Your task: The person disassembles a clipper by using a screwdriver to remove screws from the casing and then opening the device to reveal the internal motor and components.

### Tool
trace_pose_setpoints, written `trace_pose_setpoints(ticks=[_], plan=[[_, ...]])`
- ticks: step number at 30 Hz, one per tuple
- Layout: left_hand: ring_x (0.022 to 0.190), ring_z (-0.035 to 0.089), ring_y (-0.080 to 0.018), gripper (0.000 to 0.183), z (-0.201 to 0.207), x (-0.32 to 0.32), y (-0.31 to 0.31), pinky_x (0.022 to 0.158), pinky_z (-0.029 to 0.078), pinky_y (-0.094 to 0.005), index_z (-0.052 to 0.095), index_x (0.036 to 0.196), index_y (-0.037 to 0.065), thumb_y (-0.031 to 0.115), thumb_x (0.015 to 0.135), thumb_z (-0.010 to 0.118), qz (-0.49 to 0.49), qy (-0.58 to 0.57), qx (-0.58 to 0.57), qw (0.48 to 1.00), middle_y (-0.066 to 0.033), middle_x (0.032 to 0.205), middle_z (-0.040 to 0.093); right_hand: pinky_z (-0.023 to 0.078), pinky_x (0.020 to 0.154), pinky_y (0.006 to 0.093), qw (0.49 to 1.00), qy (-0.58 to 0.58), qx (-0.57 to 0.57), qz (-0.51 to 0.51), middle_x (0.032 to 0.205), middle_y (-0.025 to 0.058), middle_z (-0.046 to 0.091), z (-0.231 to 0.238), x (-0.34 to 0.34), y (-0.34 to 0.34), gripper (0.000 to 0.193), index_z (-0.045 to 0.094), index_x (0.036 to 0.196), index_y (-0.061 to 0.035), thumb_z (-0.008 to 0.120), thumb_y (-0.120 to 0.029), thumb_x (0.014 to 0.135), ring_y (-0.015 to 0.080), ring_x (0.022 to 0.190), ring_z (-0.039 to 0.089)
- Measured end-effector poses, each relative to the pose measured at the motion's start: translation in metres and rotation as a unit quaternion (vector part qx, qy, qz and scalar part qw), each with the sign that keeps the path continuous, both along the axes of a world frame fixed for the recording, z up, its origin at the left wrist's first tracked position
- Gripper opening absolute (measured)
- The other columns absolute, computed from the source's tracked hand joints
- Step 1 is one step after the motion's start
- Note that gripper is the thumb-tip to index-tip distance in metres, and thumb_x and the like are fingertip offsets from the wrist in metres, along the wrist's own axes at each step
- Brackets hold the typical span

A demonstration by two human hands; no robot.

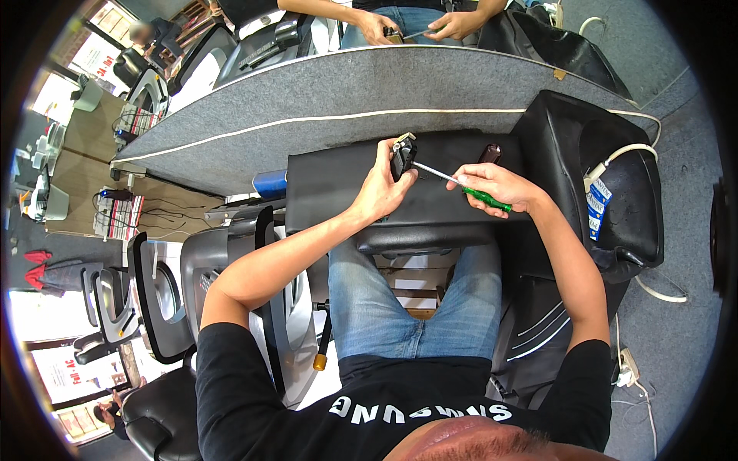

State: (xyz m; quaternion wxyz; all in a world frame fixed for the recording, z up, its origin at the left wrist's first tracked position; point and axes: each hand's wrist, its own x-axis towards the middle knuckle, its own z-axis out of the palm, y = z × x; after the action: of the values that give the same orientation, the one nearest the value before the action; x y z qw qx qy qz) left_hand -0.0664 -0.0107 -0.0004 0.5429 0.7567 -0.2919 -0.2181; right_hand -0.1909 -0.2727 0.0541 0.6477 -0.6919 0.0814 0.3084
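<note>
My left hand [378, 190] is closed around a small black hair clipper [402, 157] with a pale metal part at its top end. A screwdriver [489, 201] with a green handle and a long metal shaft sits in the closed fingers of my right hand [503, 184]. Its shaft points left, and the tip meets the clipper's side or comes very close to it; I cannot tell which. Just beyond my right hand, a dark reddish-brown handle-like object [490, 153] shows in part. Both hands are above a black padded surface [323, 177].
A grey carpet-like panel [369, 81] with a white cable stands ahead, below a mirror reflecting my hands. At right, a black seat [573, 146] holds a blue-and-white packet [598, 207] and a white power strip [593, 175]. Salon chairs [157, 284] stand at left.
</note>
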Motion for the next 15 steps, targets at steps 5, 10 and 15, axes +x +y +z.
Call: trace_pose_setpoints(ticks=[5,10,15], plan=[[0.096,0.053,-0.0179,0.060,-0.0012,-0.0002,-0.0002,0.088,0.050,-0.0366,0.037,0.149,0.010,0.023,0.102,0.072,0.002,-0.010,-0.001,1.000,-0.0097,0.115,0.058,0.039,0.040,0.0232,1.000,0.000,-0.001,0.000,0.072,0.0002,0.054,0.0005,0.0002,0.0004,0.041,0.064,0.133,-0.0055,0.051,-0.042,0.117,0.0050,0.045,0.046],[0.098,0.052,-0.0175,0.059,-0.0009,-0.0004,-0.0012,0.090,0.049,-0.0363,0.038,0.148,0.009,0.022,0.102,0.071,0.000,-0.006,-0.002,1.000,-0.0094,0.115,0.058,0.037,0.038,0.0240,1.000,0.000,-0.005,-0.005,0.071,0.0013,0.053,-0.0023,-0.0001,0.0005,0.041,0.064,0.131,-0.0055,0.051,-0.042,0.117,0.0063,0.042,0.044],[0.094,0.051,-0.0162,0.059,-0.0052,0.0008,-0.0008,0.086,0.049,-0.0351,0.038,0.149,0.009,0.022,0.102,0.071,-0.002,-0.020,-0.011,1.000,-0.0083,0.113,0.057,0.037,0.038,0.0239,1.000,0.000,-0.008,-0.004,0.071,0.0011,0.053,-0.0005,0.0003,0.0015,0.041,0.063,0.131,-0.0055,0.051,-0.042,0.117,0.0062,0.043,0.044]])
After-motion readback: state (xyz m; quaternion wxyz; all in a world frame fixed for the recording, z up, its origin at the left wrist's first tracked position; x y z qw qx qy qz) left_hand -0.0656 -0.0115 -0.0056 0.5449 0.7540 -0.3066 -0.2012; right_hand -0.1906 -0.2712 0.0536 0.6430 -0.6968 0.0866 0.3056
